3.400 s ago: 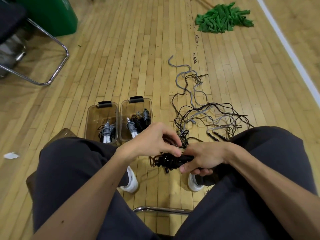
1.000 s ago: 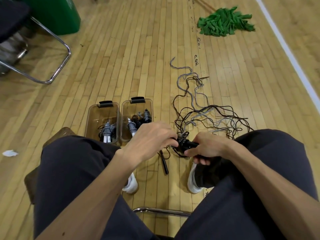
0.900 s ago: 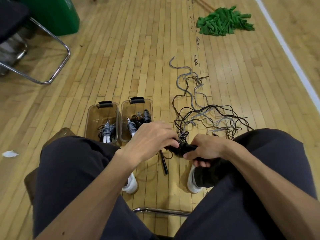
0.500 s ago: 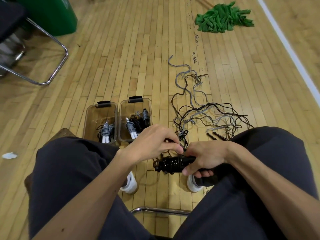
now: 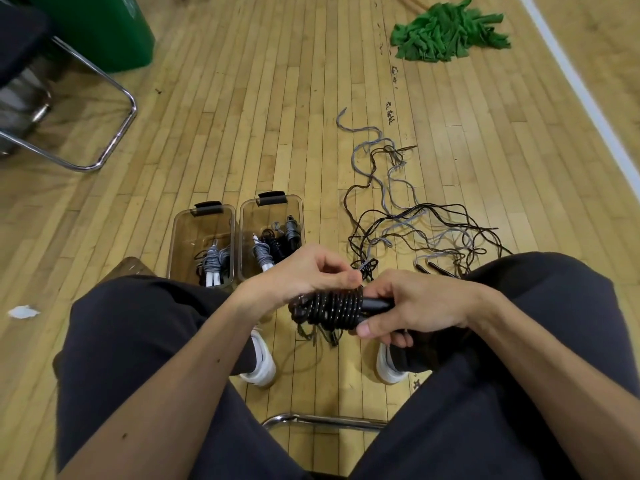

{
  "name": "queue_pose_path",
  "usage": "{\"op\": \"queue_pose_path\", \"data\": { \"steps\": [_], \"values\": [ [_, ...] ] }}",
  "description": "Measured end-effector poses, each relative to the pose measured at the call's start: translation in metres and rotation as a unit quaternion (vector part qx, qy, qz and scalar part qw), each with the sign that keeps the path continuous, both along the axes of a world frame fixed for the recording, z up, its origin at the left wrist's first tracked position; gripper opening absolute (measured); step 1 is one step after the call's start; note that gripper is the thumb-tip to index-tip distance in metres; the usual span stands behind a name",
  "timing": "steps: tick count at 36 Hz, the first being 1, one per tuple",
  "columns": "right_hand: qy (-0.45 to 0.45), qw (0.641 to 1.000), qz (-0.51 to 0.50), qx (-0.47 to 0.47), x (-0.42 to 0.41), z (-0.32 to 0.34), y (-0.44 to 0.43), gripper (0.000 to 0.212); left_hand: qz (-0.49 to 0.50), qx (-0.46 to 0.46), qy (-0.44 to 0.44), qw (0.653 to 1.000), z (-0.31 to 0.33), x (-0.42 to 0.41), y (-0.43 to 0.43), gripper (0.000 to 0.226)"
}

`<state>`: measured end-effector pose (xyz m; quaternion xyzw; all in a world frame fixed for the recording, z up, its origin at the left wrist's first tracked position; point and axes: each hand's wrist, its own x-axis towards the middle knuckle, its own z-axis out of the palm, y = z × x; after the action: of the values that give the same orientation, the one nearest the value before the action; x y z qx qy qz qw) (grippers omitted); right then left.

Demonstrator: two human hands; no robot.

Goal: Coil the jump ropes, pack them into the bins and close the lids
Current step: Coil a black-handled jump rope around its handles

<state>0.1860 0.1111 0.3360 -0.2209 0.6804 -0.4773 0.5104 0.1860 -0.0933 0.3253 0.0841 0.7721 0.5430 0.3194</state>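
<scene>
The fingers [image 5: 375,292] of the right hand [image 5: 415,306] are curled round the handles of a black jump rope [image 5: 329,306], thumb underneath, clamped firmly on it. The cord is wound in tight turns round those handles, and the bundle is held in the air between the person's knees. The left hand [image 5: 304,275] has its fingers [image 5: 341,277] pinched together on the cord just above the windings (a few slack loops dangle under the bundle).

Beyond the bundle and to its left, two clear bins stand touching side by side on the wooden floor [image 5: 242,116]. The left bin [image 5: 180,237] has a grey coiled rope in it, and the right bin [image 5: 268,213] has grey and black ones. Beyond the bundle to its right lies a tangle of loose ropes [image 5: 415,230], black and grey. Farther beyond it on that side lies a green mop head [image 5: 446,32].
</scene>
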Motion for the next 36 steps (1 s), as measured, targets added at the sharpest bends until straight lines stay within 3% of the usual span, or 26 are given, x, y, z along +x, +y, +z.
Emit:
{"op": "queue_pose_path", "data": {
  "steps": [5,8,16,21,24,26,29,36],
  "values": [
    [-0.063,0.99,-0.081,-0.093,-0.002,0.005,0.002,0.01,0.019,0.056,-0.027,0.998,0.005,0.013,0.003,0.049],
    [-0.096,0.985,-0.097,-0.11,-0.003,0.003,0.002,0.008,0.055,0.058,-0.047,0.996,0.006,0.013,0.002,0.015],
    [-0.018,0.991,-0.105,-0.079,-0.004,-0.001,0.002,0.007,0.128,0.085,-0.054,0.987,-0.002,0.008,0.003,0.01],
    [0.02,0.986,-0.133,-0.094,-0.005,0.001,-0.002,0.008,0.17,0.1,-0.085,0.977,-0.005,0.007,0.007,0.036],
    [0.048,0.983,-0.156,-0.087,-0.006,0.002,-0.003,0.014,0.206,0.077,-0.105,0.97,-0.01,0.005,0.012,0.02],
    [0.066,0.98,-0.171,-0.075,-0.008,0.001,-0.002,0.018,0.227,0.068,-0.124,0.964,-0.013,0.004,0.012,0.024],
    [0.073,0.977,-0.19,-0.059,-0.011,-0.003,-0.001,0.017,0.198,0.066,-0.102,0.973,-0.012,0.005,0.014,0.02],
    [0.127,0.959,-0.254,-0.018,-0.021,-0.01,0.003,0.016,0.126,0.076,-0.124,0.981,-0.011,0.01,0.018,0.036]
  ]
}}
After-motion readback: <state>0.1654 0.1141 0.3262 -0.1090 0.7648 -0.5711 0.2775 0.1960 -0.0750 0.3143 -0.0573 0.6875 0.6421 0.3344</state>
